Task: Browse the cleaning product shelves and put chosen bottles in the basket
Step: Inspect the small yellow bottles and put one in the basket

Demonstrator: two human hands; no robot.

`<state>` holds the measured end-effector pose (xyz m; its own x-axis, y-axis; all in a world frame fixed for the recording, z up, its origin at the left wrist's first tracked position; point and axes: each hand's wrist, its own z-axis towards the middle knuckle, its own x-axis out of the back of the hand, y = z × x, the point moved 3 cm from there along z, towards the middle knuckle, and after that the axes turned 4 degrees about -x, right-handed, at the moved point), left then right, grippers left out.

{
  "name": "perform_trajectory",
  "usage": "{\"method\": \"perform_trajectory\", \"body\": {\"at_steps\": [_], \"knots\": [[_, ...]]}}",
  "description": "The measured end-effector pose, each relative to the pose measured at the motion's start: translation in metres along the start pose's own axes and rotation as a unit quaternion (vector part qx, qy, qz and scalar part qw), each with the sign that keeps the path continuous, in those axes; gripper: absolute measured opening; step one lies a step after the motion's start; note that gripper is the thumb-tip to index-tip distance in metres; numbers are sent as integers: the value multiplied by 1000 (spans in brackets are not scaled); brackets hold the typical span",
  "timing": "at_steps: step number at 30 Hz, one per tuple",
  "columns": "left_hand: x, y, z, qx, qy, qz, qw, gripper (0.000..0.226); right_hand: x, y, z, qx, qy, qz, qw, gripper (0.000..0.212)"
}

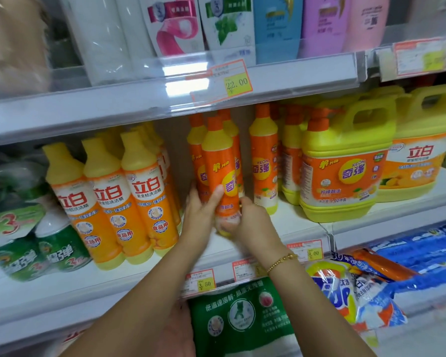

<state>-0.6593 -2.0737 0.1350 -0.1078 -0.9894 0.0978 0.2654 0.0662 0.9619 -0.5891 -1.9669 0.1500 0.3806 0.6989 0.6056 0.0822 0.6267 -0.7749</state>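
Orange bottle (218,161): dead centre of the frame, at the front of the middle shelf (294,222), with both hands on it. A couple of the same kind stand right behind it.
Left hand (200,211): grasping the bottle from its left side. The thumb lies up across the front of the label and the other fingers go round the back, mostly out of sight.
Right hand (247,221): wrapped round the bottom end, fingers curled tight under and around the base. There's a gold bracelet (282,260) on that wrist.
Which way it points: orange cap up toward the shelf above, yellow base down. The long axis is pretty much vertical, with the top maybe leaning a hair to the left. The label faces the camera.
Touching the shelf?: can't tell, the right hand covers the base.
Left of it: a row of yellow-and-orange bottles (139,197) standing upright, well apart from the held one, with green bottles (59,243) further left.
Right of it: one more slim orange bottle just beside it, then the big yellow jugs (343,171) with handles.
Lower centre: a green bag (242,318) on the shelf below, under the forearms.
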Motion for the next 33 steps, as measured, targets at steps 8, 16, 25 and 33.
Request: {"method": "perform_trajectory", "body": {"at_steps": [8, 16, 25, 33], "knots": [[0, 9, -7, -59, -33, 36, 997, 100, 63, 26, 17, -23, 228, -43, 972, 42], [9, 13, -13, -46, -16, -20, 999, 92, 46, 41, 49, -44, 167, 55, 983, 60], [6, 15, -12, -48, -34, -33, 998, 70, 44, 54, 56, 17, -88, 266, 960, 61], [4, 12, -14, -57, -93, 6, 994, 61, 33, 44, 67, 62, -213, 282, 933, 61]]}}
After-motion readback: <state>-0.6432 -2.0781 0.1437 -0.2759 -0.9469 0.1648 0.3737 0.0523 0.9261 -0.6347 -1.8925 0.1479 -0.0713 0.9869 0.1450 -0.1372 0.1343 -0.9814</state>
